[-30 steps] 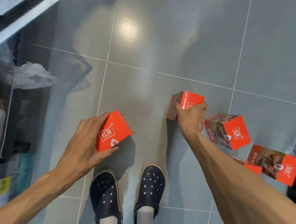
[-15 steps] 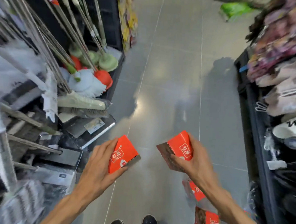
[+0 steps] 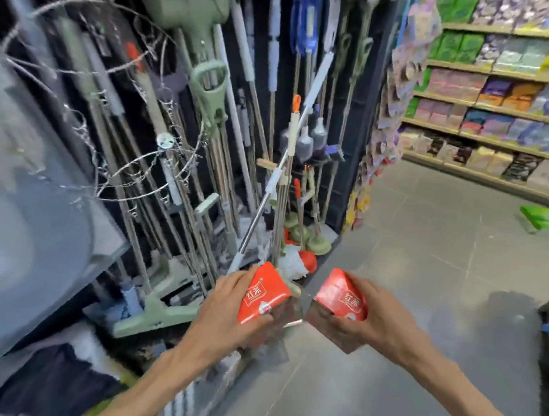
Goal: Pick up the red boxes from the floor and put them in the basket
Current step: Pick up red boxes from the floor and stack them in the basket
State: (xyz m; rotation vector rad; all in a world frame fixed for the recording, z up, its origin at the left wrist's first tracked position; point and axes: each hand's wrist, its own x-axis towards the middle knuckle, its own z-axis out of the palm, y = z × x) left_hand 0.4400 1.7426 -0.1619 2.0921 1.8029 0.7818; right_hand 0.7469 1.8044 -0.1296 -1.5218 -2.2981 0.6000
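I hold one red box in each hand, at chest height over the grey tiled floor [image 3: 440, 266]. My left hand [image 3: 228, 314] is shut on a red box [image 3: 261, 295] with white characters on its face. My right hand [image 3: 372, 320] is shut on a second red box [image 3: 341, 297], tilted, its dark picture side facing down. The two boxes are close together, a small gap between them. No basket and no other red boxes show in the head view.
A rack of mops, brooms and plungers [image 3: 254, 142] stands right ahead and to the left. A large grey rounded object [image 3: 24, 224] fills the left edge. Stocked shelves [image 3: 497, 109] line the far right. A green pack [image 3: 545, 218] lies on the floor.
I have risen from a crouch over the floor with both boxes and my view has swung up and left; the remaining boxes and my feet have dropped out of sight.
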